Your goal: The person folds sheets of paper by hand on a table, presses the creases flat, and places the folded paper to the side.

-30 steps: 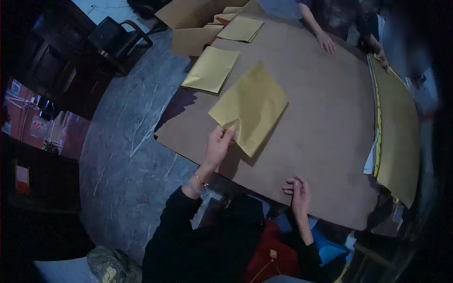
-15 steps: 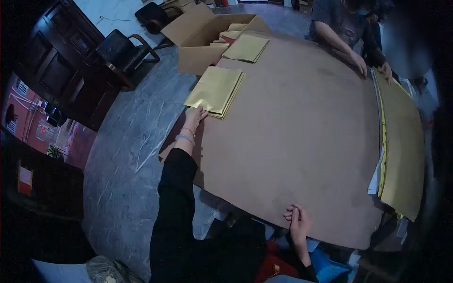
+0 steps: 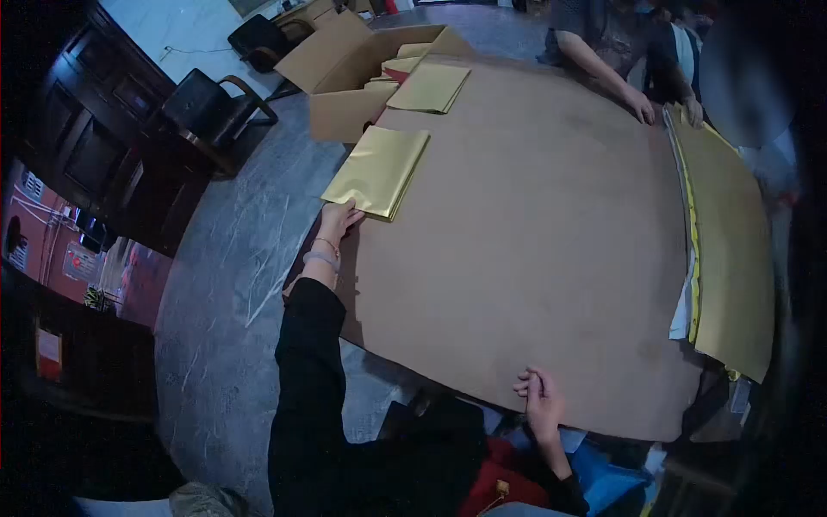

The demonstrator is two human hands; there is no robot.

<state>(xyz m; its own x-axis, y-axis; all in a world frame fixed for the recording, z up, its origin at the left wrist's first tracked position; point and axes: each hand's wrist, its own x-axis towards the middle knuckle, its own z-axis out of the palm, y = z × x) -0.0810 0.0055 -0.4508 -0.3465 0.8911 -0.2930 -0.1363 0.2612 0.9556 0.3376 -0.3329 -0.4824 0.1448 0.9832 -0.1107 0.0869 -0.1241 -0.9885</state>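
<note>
My left hand (image 3: 342, 218) is stretched out to the table's left edge. Its fingers and thumb pinch the near edge of a small stack of shiny gold paper (image 3: 379, 171), which lies on the brown table (image 3: 517, 233). Just beyond it rests a second gold paper stack (image 3: 429, 88). My right hand (image 3: 543, 407) hovers by the table's front edge with its fingers curled in, and no object shows in it.
An open cardboard box (image 3: 345, 112) holding more gold paper stands at the far left corner. Along the right edge lies a large stack of yellow sheets (image 3: 728, 241), touched by another person's hand (image 3: 692, 110). A black chair (image 3: 207, 108) stands on the floor at left.
The gold stack under my left hand has its sheets lined up more evenly. My left hand still grips its near edge. The whole view has shifted slightly; my right hand keeps its pose.
</note>
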